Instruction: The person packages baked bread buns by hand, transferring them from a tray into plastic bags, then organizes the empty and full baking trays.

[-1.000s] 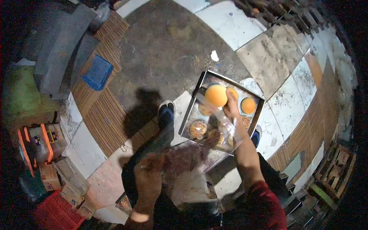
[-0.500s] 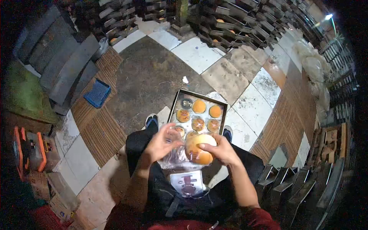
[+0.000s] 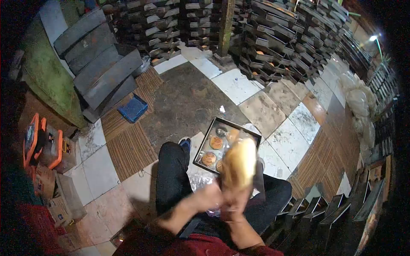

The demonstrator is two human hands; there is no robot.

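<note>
The right hand (image 3: 235,204) grips smooth, blurred golden bread (image 3: 240,164); the left hand's (image 3: 208,197) fingers I cannot tell. 2 round buns (image 3: 208,158) lie along the dark-rimmed tray's (image 3: 205,140) left edge.

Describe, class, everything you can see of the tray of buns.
The tray is shallow and four-sided, with dark raised walls and a paler base, perhaps metal. It appears to rest flat on the floor, angled in view. Round golden-brown buns lie inside, with one dark round item near the top corner. A blurred yellow object held in the right hand hides its lower right part.
</note>
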